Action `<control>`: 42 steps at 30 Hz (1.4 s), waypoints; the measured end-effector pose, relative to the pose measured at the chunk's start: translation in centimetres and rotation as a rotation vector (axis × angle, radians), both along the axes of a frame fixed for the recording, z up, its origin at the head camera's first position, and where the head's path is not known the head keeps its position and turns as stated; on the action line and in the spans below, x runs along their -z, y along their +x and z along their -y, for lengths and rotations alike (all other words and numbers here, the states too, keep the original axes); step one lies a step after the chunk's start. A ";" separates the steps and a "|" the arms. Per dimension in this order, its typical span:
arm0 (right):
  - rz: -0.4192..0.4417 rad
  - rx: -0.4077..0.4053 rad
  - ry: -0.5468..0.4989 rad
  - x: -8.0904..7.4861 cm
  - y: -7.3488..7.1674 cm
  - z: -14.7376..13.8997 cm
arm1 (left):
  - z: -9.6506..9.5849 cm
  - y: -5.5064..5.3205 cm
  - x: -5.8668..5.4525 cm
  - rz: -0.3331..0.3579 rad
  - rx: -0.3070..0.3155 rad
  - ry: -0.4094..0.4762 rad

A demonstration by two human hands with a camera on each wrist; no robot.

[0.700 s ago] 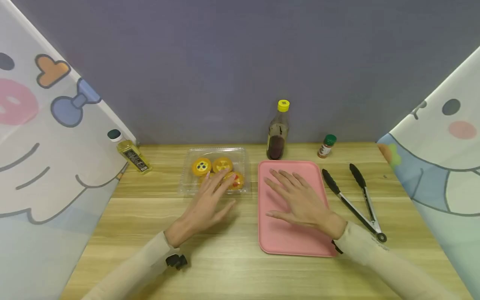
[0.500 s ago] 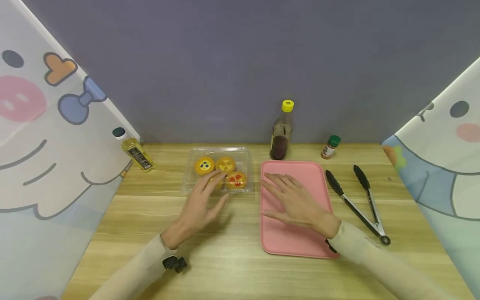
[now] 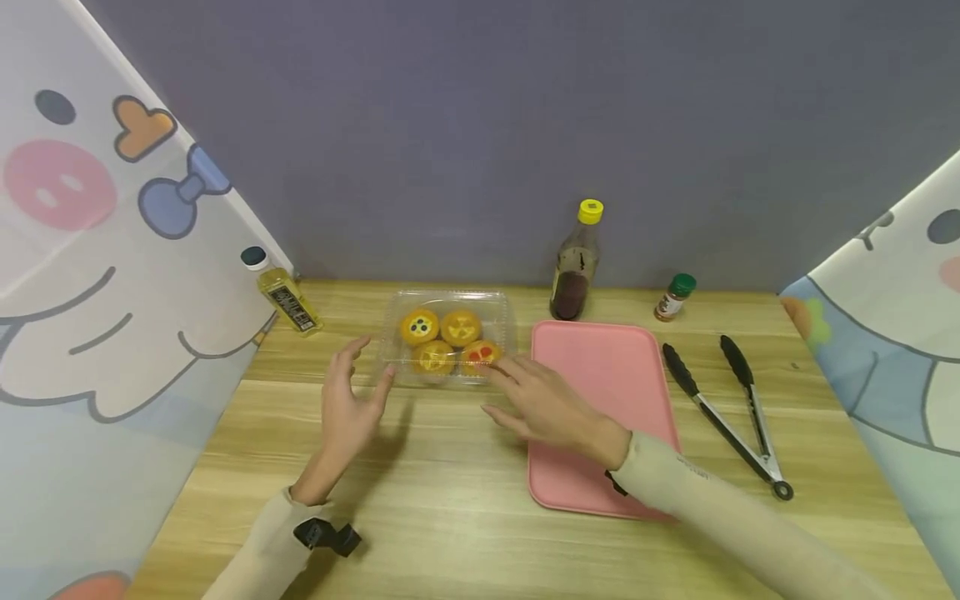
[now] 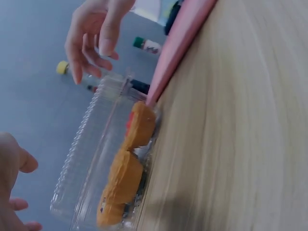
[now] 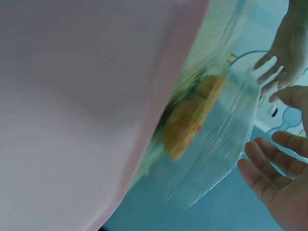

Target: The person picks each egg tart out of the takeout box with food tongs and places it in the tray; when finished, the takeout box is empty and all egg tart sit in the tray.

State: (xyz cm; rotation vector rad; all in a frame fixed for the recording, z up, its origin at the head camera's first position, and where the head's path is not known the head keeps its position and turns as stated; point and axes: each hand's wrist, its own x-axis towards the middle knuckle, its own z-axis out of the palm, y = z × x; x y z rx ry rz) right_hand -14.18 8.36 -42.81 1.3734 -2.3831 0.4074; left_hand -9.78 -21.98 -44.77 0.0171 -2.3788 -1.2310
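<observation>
A clear plastic box with several small orange tarts inside sits on the wooden table, its lid down. My left hand is held off the box's near left corner, thumb and fingers spread apart. Over the left part of the pink tray, my right hand reaches toward the box's near right corner with fingers extended. In the left wrist view the right hand hovers by one end of the box, with a gap visible. Neither hand holds anything.
The pink tray lies right of the box. Farther right are black-tipped tongs, spread open. A dark sauce bottle, a green-capped spice jar and an oil bottle stand along the back.
My left hand has moved left, from in front of the box to beside its corner. The right hand has moved left from over the tray toward the box. The head view has shifted slightly.
</observation>
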 end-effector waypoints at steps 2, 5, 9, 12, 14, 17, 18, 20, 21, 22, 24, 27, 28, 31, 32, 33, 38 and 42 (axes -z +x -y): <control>-0.027 -0.016 0.007 -0.1 0.1 0.8 | 0.5 0.3 0.0 0.089 0.010 0.076; -0.057 -0.024 0.032 -0.4 0.1 2.0 | 1.1 0.5 0.0 0.255 0.047 0.202; -0.042 -0.030 0.066 -0.8 0.0 3.7 | 1.5 0.5 0.0 0.407 0.073 0.411; -0.034 -0.030 0.097 -1.0 0.0 5.2 | 1.6 0.4 0.1 0.441 0.081 0.579; -0.061 -0.021 0.126 -1.1 0.0 6.1 | 1.6 0.4 0.3 0.455 0.095 0.656; -0.147 0.003 0.182 -0.9 0.0 7.3 | 1.5 0.4 0.6 0.466 0.119 0.729; -0.177 0.013 0.204 -0.8 0.0 7.7 | 1.5 0.4 0.7 0.467 0.123 0.743; -0.230 0.032 0.245 -0.7 0.0 8.3 | 1.4 0.3 0.9 0.466 0.127 0.789; -0.248 0.043 0.265 -0.6 0.0 8.6 | 1.4 0.3 1.0 0.464 0.128 0.814; -0.261 0.055 0.284 -0.5 0.1 8.8 | 1.3 0.3 1.0 0.463 0.127 0.841; -0.283 0.074 0.316 -0.4 0.1 9.1 | 1.2 0.2 1.1 0.462 0.126 0.890; -0.296 0.089 0.354 -0.2 0.0 9.4 | 1.1 0.1 1.3 0.466 0.116 0.944; -0.303 0.091 0.364 -0.1 0.0 9.4 | 1.1 0.0 1.3 0.463 0.111 0.959; -0.333 0.095 0.374 0.1 -0.1 9.7 | 1.0 -0.2 1.4 0.469 0.098 0.997; -0.349 0.097 0.371 0.2 -0.1 9.7 | 1.0 -0.3 1.4 0.470 0.093 1.007; -0.363 0.101 0.364 0.2 -0.1 9.8 | 1.0 -0.4 1.4 0.470 0.093 1.019; -0.406 0.113 0.336 0.5 -0.3 10.0 | 0.8 -0.5 1.4 0.465 0.088 1.045; -0.433 0.131 0.334 0.5 -0.4 10.4 | 0.6 -0.5 1.5 0.458 0.077 1.048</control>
